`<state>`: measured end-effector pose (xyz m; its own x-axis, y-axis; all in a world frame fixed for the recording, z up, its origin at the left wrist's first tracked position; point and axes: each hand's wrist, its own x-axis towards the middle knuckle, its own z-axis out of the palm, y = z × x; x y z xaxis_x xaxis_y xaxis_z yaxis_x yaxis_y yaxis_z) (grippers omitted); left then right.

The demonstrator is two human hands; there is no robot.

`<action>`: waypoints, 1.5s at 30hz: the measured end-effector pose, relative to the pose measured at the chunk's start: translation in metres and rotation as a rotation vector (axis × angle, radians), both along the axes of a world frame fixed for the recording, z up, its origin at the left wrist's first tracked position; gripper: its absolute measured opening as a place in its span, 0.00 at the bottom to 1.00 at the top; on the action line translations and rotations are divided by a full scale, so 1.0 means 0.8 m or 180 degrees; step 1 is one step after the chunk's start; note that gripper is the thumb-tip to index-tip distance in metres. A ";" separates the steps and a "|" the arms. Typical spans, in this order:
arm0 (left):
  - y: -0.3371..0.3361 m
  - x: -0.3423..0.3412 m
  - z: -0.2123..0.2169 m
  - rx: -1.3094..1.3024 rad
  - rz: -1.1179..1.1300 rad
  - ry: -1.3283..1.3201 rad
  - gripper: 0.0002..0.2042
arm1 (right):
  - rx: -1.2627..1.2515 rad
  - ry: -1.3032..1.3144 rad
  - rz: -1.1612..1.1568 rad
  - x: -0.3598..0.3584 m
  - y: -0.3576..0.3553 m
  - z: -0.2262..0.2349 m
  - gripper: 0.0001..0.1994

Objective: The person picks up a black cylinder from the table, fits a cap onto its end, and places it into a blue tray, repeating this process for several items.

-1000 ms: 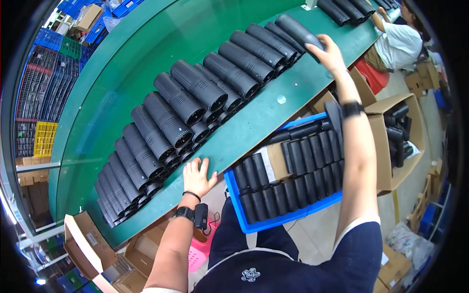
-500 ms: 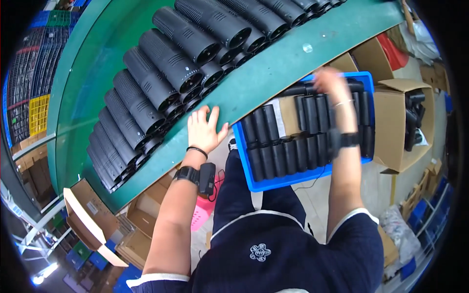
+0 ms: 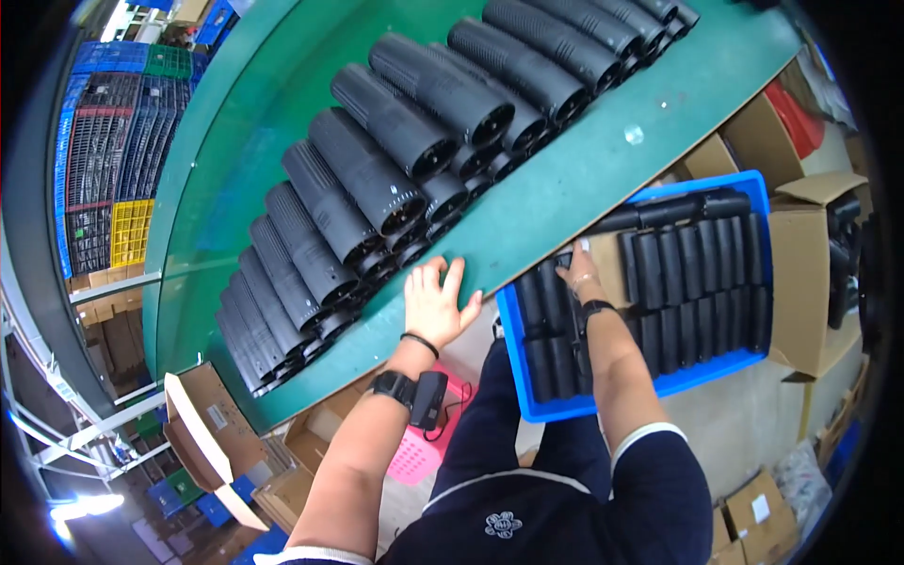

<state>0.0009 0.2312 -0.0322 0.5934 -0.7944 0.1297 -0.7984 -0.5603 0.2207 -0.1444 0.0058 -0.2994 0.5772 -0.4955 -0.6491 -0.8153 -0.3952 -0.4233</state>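
Left hand (image 3: 436, 306) lay flat and open on the green table (image 3: 603, 184), just beside the stacked black tubes (image 3: 395, 179). Right hand (image 3: 581, 273) reached down into the blue crate (image 3: 603, 405) among its black tubes (image 3: 697, 282); possibly pinching one, grip too hidden to tell.

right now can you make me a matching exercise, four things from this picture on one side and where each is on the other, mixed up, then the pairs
Things:
1. left hand
2. right hand
3. black ribbed tubes
4. pink basket

Places:
A. on the floor below the table edge, by the person's left forearm
B. flat on the green table near its edge
C. inside the blue crate, among black tubes
D. stacked in a long row across the green table

Pairs: 1-B, 2-C, 3-D, 4-A
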 end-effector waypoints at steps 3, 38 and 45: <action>0.004 0.000 0.006 0.0000 0.0002 -0.0064 0.27 | -0.0182 -0.0284 -0.0161 -0.002 -0.003 0.043 0.47; -0.004 0.006 0.010 0.0111 0.0041 0.0021 0.25 | 0.0146 -0.0972 0.0220 -0.001 -0.025 0.111 0.09; 0.011 0.003 0.003 0.0184 0.0047 -0.0039 0.27 | -0.0131 0.0124 -0.0085 0.032 0.094 0.011 0.30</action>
<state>0.0034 0.2404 -0.0299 0.6038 -0.7918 0.0914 -0.7923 -0.5836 0.1779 -0.1191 0.0813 -0.2906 0.5382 -0.5371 -0.6495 -0.8412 -0.3896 -0.3749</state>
